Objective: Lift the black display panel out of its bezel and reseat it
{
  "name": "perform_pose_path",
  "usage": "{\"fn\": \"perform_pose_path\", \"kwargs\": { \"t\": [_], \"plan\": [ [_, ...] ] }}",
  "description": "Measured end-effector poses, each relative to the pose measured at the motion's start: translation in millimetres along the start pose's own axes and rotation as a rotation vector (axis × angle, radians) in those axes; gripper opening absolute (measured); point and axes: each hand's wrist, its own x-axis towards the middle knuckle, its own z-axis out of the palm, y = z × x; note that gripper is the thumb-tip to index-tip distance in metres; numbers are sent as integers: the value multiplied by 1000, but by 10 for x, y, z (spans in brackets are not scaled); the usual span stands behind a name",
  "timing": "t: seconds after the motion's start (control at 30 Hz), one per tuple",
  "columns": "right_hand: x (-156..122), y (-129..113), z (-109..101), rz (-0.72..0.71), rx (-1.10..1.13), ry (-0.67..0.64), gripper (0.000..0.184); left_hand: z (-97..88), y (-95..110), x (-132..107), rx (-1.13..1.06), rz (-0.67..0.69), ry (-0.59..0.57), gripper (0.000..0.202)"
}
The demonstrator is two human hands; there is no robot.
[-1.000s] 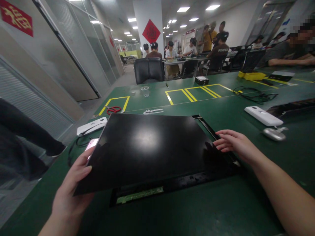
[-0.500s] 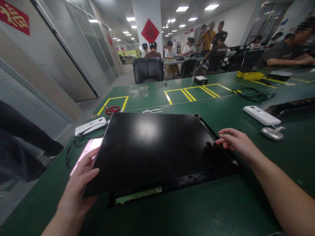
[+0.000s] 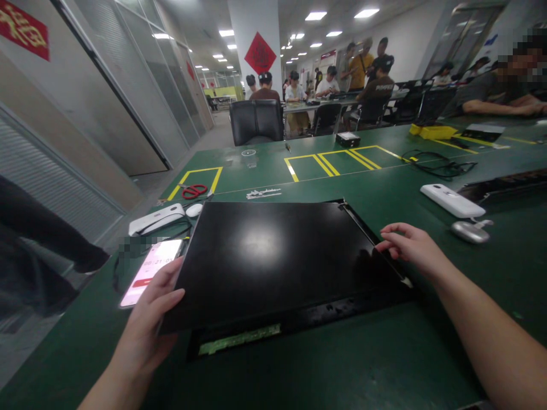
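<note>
A large glossy black screen panel (image 3: pixel 273 256) lies over a black frame (image 3: pixel 299 319) on the green table (image 3: pixel 342 364). My left hand (image 3: pixel 149 319) grips the panel's near left corner, thumb on top and fingers beneath, holding that side slightly raised. My right hand (image 3: pixel 410 247) rests with spread fingertips on the panel's right edge, holding nothing. A strip of green circuit board (image 3: pixel 241 340) shows along the frame's near edge, below the panel.
A lit phone (image 3: pixel 149 270), a white device (image 3: pixel 156 219) and red scissors (image 3: pixel 194 191) lie to the left. A white box (image 3: pixel 453 200), a grey mouse (image 3: pixel 470 232) and black cables (image 3: pixel 444 165) lie to the right. Several people sit at tables behind.
The panel's left side has slid right and come lower over the frame, uncovering the phone. My left hand moved right with it. My right hand stayed at the right edge.
</note>
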Motion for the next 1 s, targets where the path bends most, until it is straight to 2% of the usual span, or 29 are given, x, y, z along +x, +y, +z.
{"fn": "perform_pose_path", "kwargs": {
  "t": [0.2,0.47,0.67,1.0],
  "plan": [
    [15,7,-23,-19,17,15,22,44,3,-18,-18,-13,5,46],
    [-5,-13,-19,-49,-110,55,19,-92,-88,103,73,-45,-42,56],
    [34,38,-36,-81,-130,76,23,-65,-107,80,49,-47,-37,52],
    [5,38,-32,-149,-458,68,20,-72,-132,145,62,-62,-22,54]
  ]
}}
